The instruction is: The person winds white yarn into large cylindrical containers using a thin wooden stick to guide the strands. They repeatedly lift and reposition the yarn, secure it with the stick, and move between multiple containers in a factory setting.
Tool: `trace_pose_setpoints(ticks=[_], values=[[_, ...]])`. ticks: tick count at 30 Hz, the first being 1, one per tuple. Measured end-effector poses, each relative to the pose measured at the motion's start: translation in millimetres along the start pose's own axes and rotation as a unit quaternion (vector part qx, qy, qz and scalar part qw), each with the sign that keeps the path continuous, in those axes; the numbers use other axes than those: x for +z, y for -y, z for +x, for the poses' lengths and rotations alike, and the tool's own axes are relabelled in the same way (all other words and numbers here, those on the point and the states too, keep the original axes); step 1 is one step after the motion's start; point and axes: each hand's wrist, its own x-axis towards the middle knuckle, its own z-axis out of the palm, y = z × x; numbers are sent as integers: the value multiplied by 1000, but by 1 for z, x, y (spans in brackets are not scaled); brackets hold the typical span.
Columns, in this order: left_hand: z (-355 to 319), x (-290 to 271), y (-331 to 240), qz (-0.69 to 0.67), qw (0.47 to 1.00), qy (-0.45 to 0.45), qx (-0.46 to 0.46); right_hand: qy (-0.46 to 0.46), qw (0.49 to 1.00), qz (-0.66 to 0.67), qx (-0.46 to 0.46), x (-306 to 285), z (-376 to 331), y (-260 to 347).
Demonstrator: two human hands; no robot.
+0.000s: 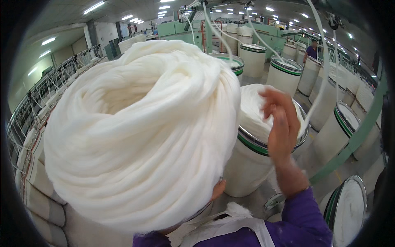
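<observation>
A huge, thick coil of white cotton sliver (pixel 164 136) fills the left and middle of the view, with a hollow in its top. At its lower right edge, a small part of my left hand (pixel 219 189) shows against it, fingers bent round the side; the rest is hidden. A bit of metal rim (pixel 201 212) appears beneath the coil there. My right hand (pixel 283 123) is raised, slightly blurred, its fingers loosely bent and apart with nothing in them. Behind it stands a white can (pixel 242 173) with a green band, heaped with sliver (pixel 252 108).
More sliver cans stand behind and to the right, including one (pixel 284 76) and another (pixel 347 206) close at lower right. A green slanted bar (pixel 349 148) crosses the right side. Sliver strands (pixel 323 61) hang from above. A person in purple (pixel 312 50) stands far right.
</observation>
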Motion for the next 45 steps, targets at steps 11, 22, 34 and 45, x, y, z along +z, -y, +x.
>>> trace_pose_setpoints(ticks=[11, 22, 34, 45], values=[[-11, -7, -31, 85, 994, -1, 69, 333, 932, -125, -67, -9, 88, -35], [-7, 3, -12, 113, 993, 43, -7, 258, 955, 23, 145, 10, 124, -8], [-12, -14, -42, 90, 995, 52, 8, 21, 843, 536, 37, -68, 105, -27], [-13, -21, -49, 152, 985, -11, 84, 539, 637, -46, 549, -146, -307, -105]])
